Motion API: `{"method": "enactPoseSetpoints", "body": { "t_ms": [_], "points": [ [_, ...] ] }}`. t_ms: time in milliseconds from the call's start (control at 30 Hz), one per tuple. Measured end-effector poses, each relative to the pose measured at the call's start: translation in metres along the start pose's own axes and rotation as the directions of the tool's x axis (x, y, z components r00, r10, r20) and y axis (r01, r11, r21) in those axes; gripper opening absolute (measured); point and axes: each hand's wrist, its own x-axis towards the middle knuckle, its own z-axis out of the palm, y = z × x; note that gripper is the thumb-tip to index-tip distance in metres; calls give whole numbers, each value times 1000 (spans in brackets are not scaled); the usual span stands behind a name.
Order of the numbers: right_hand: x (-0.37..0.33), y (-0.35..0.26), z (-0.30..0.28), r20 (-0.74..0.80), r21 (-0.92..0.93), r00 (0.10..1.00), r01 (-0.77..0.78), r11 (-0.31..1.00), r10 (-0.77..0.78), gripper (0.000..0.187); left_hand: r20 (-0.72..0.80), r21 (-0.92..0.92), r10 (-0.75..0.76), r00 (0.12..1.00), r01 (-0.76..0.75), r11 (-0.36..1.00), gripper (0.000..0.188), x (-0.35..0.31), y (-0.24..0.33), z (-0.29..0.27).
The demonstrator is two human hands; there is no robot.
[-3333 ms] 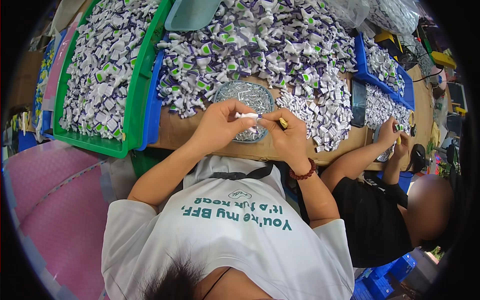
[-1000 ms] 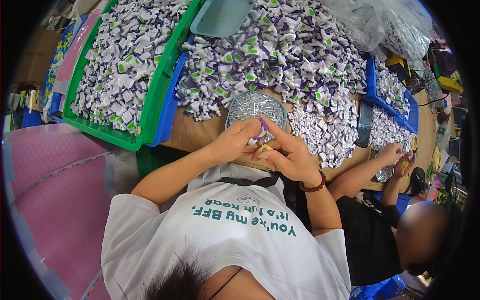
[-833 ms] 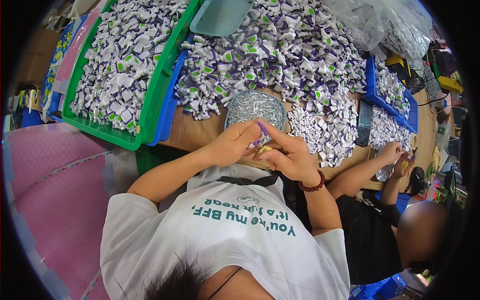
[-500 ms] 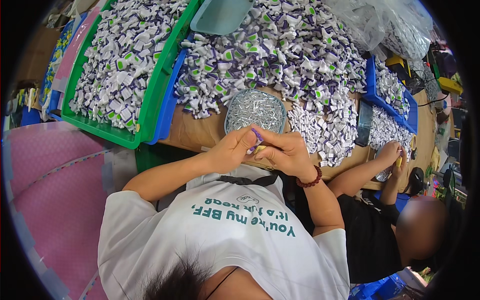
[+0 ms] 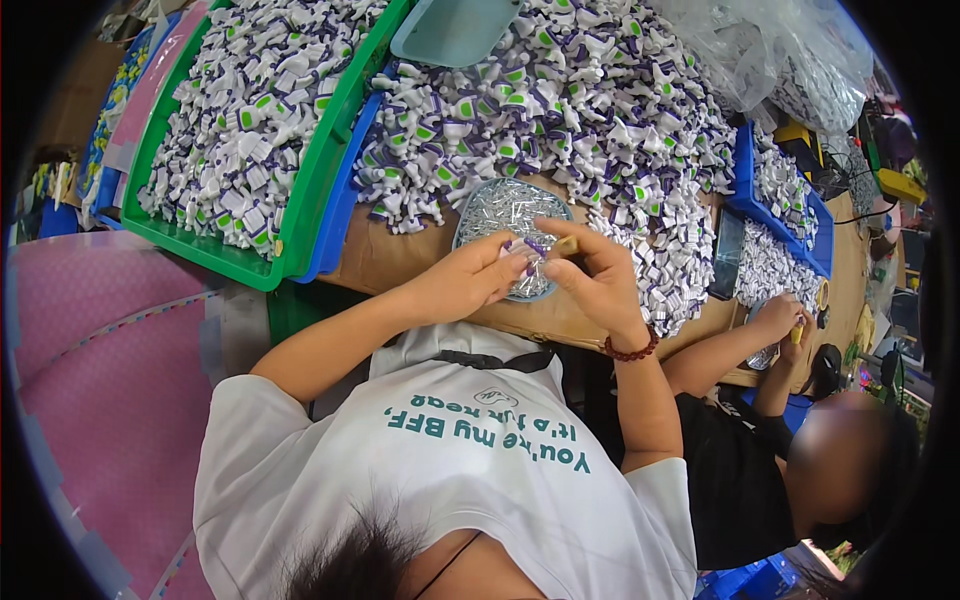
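Observation:
My left hand point(image 5: 472, 280) pinches a small white and purple plastic toy part point(image 5: 522, 250) between thumb and fingers. My right hand point(image 5: 602, 278) is just beside it, thumb and index finger apart. A tan wrap point(image 5: 566, 245) shows at one of its fingertips, and a dark red bead bracelet point(image 5: 634, 350) circles that wrist. Both hands hover over the near side of a light-blue tray point(image 5: 462, 235) of short silver metal pins point(image 5: 510, 207). Whether a pin sits between my right fingers is too small to tell.
A large heap of white and purple toy parts point(image 5: 560, 110) covers the table beyond. Smaller white pieces point(image 5: 665, 265) lie to the right. A green crate point(image 5: 268, 270) of parts stands left. At right, a co-worker's hands point(image 5: 785, 318) work beside a blue bin point(image 5: 745, 195).
Both hands have moved slightly away from my body, over the pin tray. My right hand has separated from the toy part and its fingers have spread. My left hand keeps hold of the part.

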Motion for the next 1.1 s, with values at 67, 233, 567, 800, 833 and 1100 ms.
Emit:
{"method": "enactPoseSetpoints", "body": {
  "t_ms": [67,233,567,800,833,1100],
  "points": [
    [3,-23,3,-12,-202,1000,1,979,-3,21,26,67,-15,1000,13,998,27,-2,2,1],
    [10,-15,12,-43,-332,990,115,936,-137,9,102,233,-43,994,18,972,26,-10,11,3],
    [7,-13,20,-3,-511,966,222,830,-260,12,30,744,97,995,-87,663,25,-5,4,2],
    [8,-1,25,-176,-370,967,108,923,-184,7,-174,593,246,953,-98,799,18,0,10,1],
    [7,-1,25,-183,-363,964,116,925,-192,7,-176,612,274,946,-113,783,17,0,8,-1],
    [5,2,35,-264,-400,942,88,912,-206,7,-102,880,535,839,-176,442,22,-2,4,9]
  ]
}}
